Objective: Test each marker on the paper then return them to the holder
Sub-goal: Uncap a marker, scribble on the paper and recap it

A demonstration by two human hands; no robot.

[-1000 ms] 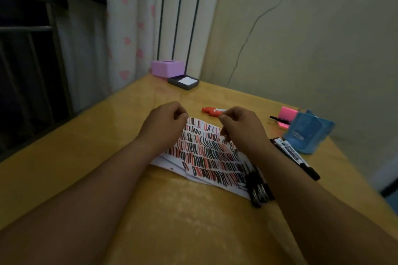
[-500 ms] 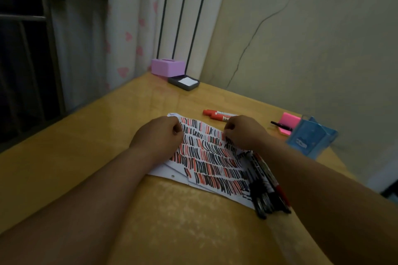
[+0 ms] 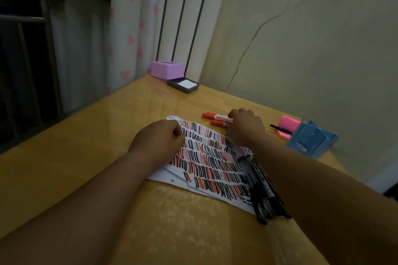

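Observation:
A white paper (image 3: 206, 163) covered in red and black strokes lies on the wooden table (image 3: 86, 146). My left hand (image 3: 158, 142) rests fisted on the paper's left edge. My right hand (image 3: 243, 125) reaches past the paper's far edge, its fingers on two red markers (image 3: 215, 119) lying on the table. Several black markers (image 3: 261, 187) lie in a bundle on the paper's right side, under my right forearm. The blue holder (image 3: 312, 140) stands at the right, apart from both hands.
A pink notepad (image 3: 288, 125) with a black pen (image 3: 280, 128) lies behind the holder. A purple box (image 3: 167, 69) and a dark tray with white paper (image 3: 183, 85) sit at the far corner by the curtain. The wall runs along the right.
My right hand has moved from the paper's upper middle forward to the two red markers. My left hand stayed on the paper's left edge.

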